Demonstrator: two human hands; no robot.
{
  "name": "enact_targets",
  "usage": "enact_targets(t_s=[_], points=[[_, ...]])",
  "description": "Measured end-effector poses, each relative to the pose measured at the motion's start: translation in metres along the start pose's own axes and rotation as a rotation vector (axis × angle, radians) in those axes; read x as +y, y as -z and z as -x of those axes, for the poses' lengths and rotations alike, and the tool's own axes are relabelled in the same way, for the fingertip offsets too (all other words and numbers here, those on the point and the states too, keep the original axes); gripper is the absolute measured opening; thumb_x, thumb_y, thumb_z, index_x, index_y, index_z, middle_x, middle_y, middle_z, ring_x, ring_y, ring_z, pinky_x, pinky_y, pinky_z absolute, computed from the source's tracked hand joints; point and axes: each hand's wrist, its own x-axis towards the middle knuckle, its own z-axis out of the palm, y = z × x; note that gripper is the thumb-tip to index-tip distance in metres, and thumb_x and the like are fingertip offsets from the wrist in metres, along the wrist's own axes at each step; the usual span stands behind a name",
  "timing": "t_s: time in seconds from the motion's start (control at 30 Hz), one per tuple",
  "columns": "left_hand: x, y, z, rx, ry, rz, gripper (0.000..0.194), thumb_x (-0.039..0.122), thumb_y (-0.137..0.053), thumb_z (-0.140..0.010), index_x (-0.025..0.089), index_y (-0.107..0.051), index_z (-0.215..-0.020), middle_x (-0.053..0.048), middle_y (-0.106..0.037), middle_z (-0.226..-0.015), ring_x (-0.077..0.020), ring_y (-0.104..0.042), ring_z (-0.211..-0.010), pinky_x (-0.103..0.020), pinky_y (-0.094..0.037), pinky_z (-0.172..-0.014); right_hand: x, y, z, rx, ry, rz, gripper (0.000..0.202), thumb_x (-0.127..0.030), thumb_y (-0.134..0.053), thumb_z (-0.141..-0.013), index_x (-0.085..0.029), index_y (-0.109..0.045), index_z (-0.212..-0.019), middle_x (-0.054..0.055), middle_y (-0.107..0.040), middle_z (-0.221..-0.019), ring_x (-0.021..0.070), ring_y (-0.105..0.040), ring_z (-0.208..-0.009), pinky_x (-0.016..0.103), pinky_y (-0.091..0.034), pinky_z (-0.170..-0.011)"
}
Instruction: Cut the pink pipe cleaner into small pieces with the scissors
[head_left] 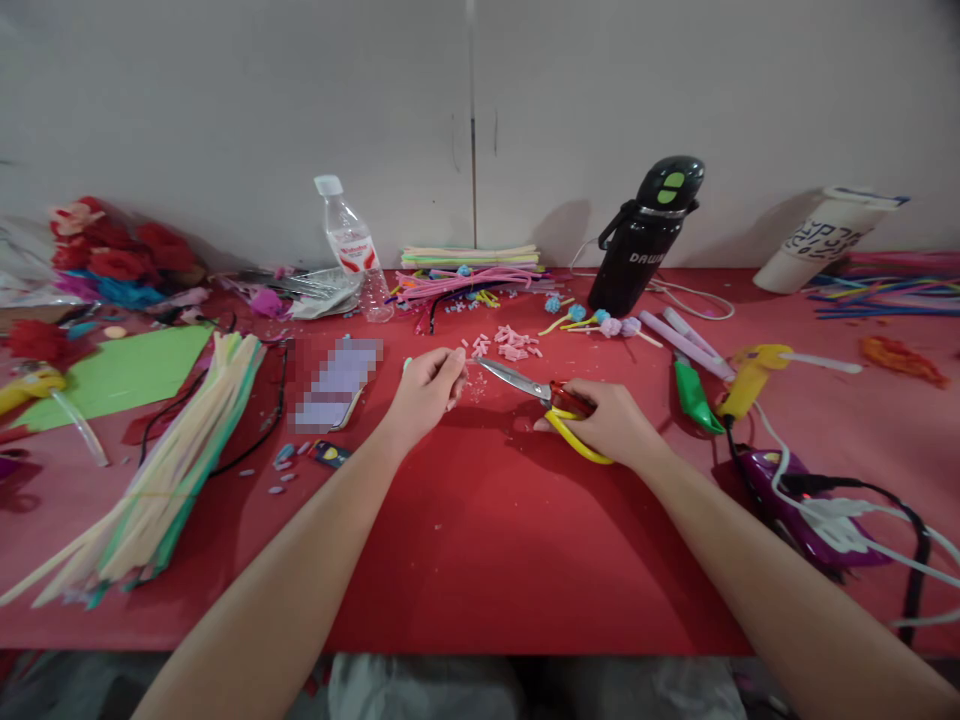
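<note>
1. Nearest: forearms [300, 560] over the red tabletop's [525, 580] front edge.
2. Mid-tabletop, right hand [611, 425] grasps scissors [517, 379], blades angled left, slightly backward.
3. Left hand [424, 395], beside their tips, pinches apparently a pink strip [472, 361].

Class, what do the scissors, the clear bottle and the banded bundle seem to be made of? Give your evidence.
Scissors: smooth metal blades, by their grey sheen; handles probably plastic, evenly coloured red and yellow.
Bottle: glossy plastic, likely, being see-through with highlights.
Bundle: matt, perhaps fuzzy fibre; blur leaves that open.
</note>
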Motion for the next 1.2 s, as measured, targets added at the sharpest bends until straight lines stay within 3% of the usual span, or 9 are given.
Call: enact_targets(t_s=[1.2], points=[[0.0016, -0.0010, -0.0001, 0.023, -0.049, -0.048, 0.034, 0.045, -0.045, -0.088, 0.017, -0.048, -0.070, 0.004, -0.045, -0.054, -0.0051, -0.042, -0.043, -0.019, -0.035, -0.045, -0.0009, -0.0006, 0.0009, -0.022, -0.010, -0.023, 0.046, -0.062, -0.066, -0.064, -0.018, -0.051, -0.065, -0.004, -0.042, -0.057, 0.0098, -0.031, -0.055, 0.022, -0.023, -0.047]])
